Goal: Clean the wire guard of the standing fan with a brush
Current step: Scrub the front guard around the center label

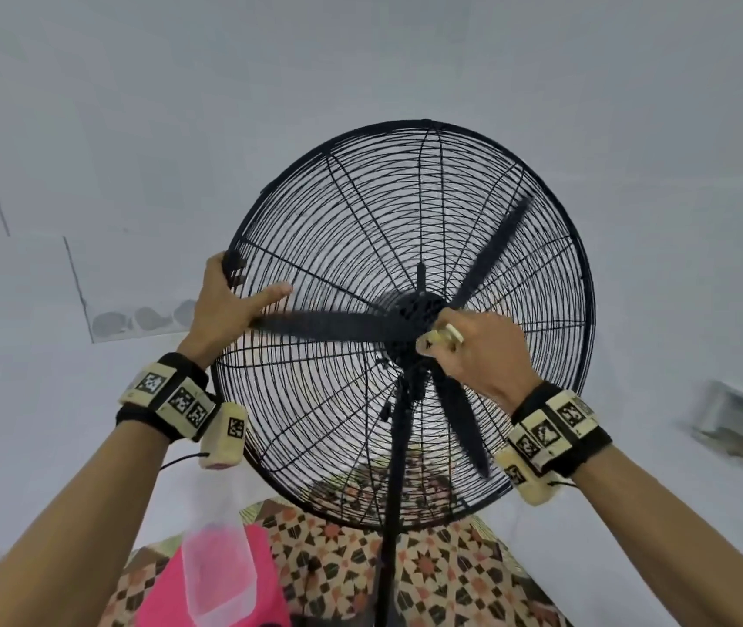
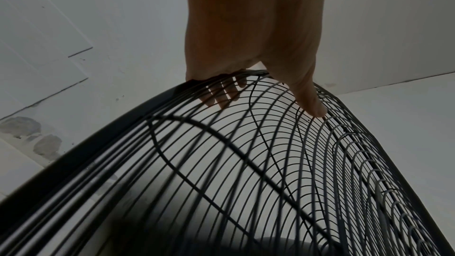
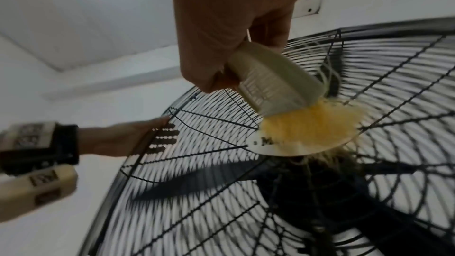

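While the right hand (image 3: 221, 26) is gripping the brush (image 3: 278, 85), bristles pointing away into the wire guard (image 1: 360, 219), the left hand (image 1: 224, 300) is holding its rim.

The wire guard (image 1: 487, 205) is thin metal wire in a matt black coating, its outer rim (image 2: 81, 149) smooth and dark. The brush (image 3: 273, 83) has a smooth cream plastic handle and yellowish, frayed-looking bristles (image 3: 312, 124). Below the fan lie a patterned cloth (image 1: 442, 576) and a translucent plastic bottle (image 1: 218, 576).
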{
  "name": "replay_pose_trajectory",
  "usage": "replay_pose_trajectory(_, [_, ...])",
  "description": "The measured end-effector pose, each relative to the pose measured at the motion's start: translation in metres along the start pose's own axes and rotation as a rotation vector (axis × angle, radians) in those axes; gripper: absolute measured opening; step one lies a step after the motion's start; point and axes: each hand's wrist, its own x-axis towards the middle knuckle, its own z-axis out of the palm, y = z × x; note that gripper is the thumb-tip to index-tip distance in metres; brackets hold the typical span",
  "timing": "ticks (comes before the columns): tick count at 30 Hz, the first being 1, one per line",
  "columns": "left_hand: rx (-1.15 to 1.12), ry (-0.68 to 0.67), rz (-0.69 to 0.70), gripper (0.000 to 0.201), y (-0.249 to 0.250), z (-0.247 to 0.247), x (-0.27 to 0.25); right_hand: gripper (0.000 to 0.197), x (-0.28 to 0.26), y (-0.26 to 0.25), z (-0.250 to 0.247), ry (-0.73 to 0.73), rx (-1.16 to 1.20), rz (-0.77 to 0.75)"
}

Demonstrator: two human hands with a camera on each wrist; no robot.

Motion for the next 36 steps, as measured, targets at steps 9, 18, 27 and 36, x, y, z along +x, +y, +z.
replay_pose_trajectory(9, [-0.003,0.007,0.002,0.125,0.001,0.0,-0.003,0.021,-0.011,-0.005,0.012,0.08,0.181,0.201])
replay_pose_trajectory(18, [-0.003,0.009,0.009,0.124,-0.001,-0.002,-0.003,0.02,-0.022,-0.01,0.016,0.032,0.178,0.251])
replay_pose_trajectory(27, [-0.015,-0.006,-0.022,0.119,-0.012,-0.003,-0.019,0.023,0.007,-0.059,0.001,0.195,0.715,0.388])
replay_pose_trajectory(36, [-0.323,0.015,-0.222,0.088,-0.071,0.015,-0.097,0.024,0.124,-0.193,0.032,-0.178,0.592,-0.184])
